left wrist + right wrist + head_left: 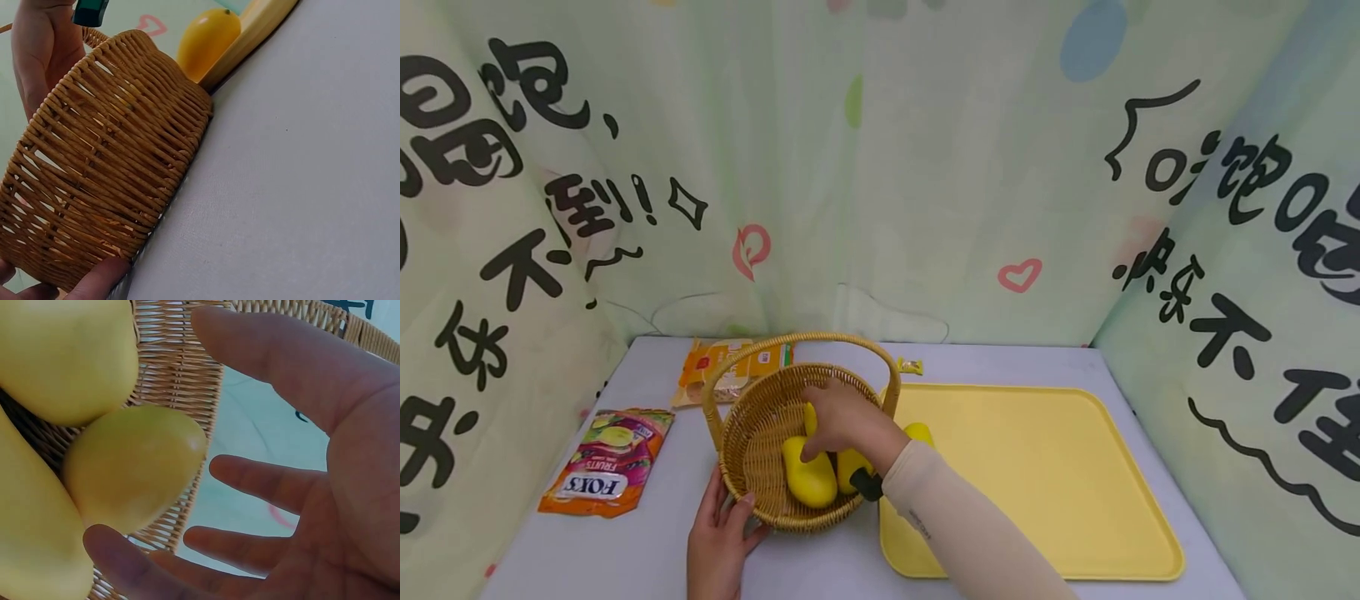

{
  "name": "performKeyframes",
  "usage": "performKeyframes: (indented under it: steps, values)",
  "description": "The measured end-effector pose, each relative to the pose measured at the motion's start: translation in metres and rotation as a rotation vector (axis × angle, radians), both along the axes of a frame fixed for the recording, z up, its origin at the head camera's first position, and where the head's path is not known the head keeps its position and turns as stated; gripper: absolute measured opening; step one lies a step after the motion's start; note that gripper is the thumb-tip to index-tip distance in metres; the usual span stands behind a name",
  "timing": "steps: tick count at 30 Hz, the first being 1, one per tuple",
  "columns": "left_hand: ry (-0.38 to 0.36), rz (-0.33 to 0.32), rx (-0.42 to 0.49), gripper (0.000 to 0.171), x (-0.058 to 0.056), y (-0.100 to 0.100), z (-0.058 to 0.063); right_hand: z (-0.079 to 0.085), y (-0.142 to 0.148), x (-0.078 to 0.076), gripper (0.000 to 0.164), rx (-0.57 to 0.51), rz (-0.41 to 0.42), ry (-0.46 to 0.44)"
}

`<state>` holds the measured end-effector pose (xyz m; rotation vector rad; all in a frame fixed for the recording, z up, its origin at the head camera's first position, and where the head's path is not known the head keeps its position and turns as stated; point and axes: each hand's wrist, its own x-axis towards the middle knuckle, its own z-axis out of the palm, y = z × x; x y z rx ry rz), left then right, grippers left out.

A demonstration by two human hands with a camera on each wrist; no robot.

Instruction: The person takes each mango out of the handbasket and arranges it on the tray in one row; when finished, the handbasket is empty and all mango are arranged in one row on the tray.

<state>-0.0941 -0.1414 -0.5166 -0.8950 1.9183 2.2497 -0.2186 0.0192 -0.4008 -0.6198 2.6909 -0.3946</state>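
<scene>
The right hand (340, 487) is seen ungripped, spread beside a yellow fruit (134, 469) in the basket (763, 446), left of centre in the head frame. The basket wall is merely touched by the left hand (718, 537); if bumped, it might be tipped. A tray-side mango (207, 44), mostly arm-hidden from the head view, is plainly shown upper centre by the left wrist.

The basket (112, 137) was golden brown, its wall a woven pattern of ridged strands. Its 3 fruits (134, 469) were yellow, 1 of them tinged green. The tray (1037, 475) was plain pale yellow, the table (655, 550) whitish lilac. White lettering crossed the orange-and-purple packet (606, 462). Black characters patterned the pale green curtain (925, 208); the sleeve (977, 525) was beige.
</scene>
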Motion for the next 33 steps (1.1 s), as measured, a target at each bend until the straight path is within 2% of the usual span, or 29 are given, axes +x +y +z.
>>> performKeyframes:
  steps: [12,23,33]
  values:
    - [-0.012,-0.006,0.001,0.078,0.0,0.0,0.001,-0.01,-0.006,0.002,0.076,-0.02,-0.037,-0.036]
    - [0.011,-0.012,0.005,0.078,0.001,0.0,0.002,-0.027,-0.008,-0.002,0.063,0.044,-0.015,0.018]
    - [-0.004,-0.012,0.004,0.078,0.001,-0.001,0.0,-0.028,-0.009,-0.003,0.047,0.002,0.003,0.053]
